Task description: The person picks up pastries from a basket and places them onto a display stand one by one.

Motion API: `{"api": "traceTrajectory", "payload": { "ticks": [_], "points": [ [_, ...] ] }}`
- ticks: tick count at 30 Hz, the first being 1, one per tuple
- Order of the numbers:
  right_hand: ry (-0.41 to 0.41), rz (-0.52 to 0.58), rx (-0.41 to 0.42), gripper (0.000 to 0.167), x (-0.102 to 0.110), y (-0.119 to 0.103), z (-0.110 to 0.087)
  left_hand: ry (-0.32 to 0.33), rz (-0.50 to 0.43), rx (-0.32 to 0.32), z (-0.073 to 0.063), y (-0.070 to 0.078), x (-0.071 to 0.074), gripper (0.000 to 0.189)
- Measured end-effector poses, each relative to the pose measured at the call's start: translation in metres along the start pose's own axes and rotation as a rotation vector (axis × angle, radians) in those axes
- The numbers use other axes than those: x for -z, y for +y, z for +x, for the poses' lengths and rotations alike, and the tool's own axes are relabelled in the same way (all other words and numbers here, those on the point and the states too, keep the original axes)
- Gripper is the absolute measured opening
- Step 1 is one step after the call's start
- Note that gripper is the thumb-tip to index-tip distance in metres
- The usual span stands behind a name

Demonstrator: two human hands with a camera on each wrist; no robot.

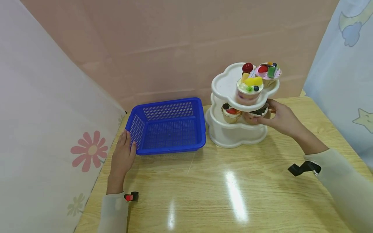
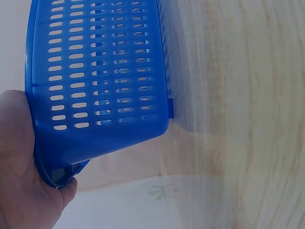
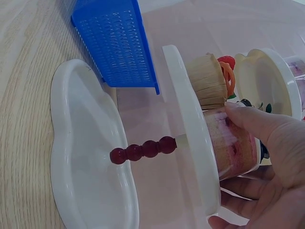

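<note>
A white cloud-shaped tiered stand [image 1: 217, 132] stands on the table. On its middle tier my right hand [image 1: 284, 119] grips a clear dessert cup [image 3: 228, 143] with dark topping, thumb on one side and fingers on the other. Beside that cup sits a fruit-topped cupcake [image 1: 231, 113] in a paper case. The top tier bears a yellow-fruit dessert cup [image 1: 249, 89], a pink-cream cupcake [image 1: 268, 71] and a red cherry [image 1: 247, 67]. My left hand [image 1: 122, 155] holds the left rim of a blue basket [image 1: 169, 150], with a fingertip curled under the rim in the left wrist view.
The basket stands just left of the stand on a wooden table [image 1: 186, 187]. Its inside shows only the slotted floor. A red beaded post [image 3: 143, 150] rises between the stand's lower tiers. A pink cloth wall [image 1: 145, 48] closes off the back, with pale patterned cloth at both sides.
</note>
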State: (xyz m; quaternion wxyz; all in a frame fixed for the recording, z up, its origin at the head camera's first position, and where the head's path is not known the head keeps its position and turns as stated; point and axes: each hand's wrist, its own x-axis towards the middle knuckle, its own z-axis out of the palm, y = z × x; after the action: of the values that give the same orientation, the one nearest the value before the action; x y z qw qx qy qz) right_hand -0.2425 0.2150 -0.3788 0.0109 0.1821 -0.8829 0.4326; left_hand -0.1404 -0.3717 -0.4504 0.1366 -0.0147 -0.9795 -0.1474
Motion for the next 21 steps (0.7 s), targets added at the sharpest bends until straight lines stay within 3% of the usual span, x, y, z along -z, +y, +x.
{"api": "traceTrajectory", "payload": {
  "ticks": [11,17,21],
  "points": [
    [0.039,-0.008,0.013,0.079,0.001,0.003,-0.009,-0.021,-0.010,-0.018,0.004,0.001,-0.004,0.062],
    [0.008,-0.006,0.015,0.082,-0.003,-0.003,-0.009,-0.016,-0.009,-0.001,0.006,-0.009,0.004,0.063],
    [-0.016,-0.055,0.000,0.085,-0.010,-0.005,-0.013,0.025,0.002,-0.005,0.003,-0.016,0.013,0.063]
  ]
}}
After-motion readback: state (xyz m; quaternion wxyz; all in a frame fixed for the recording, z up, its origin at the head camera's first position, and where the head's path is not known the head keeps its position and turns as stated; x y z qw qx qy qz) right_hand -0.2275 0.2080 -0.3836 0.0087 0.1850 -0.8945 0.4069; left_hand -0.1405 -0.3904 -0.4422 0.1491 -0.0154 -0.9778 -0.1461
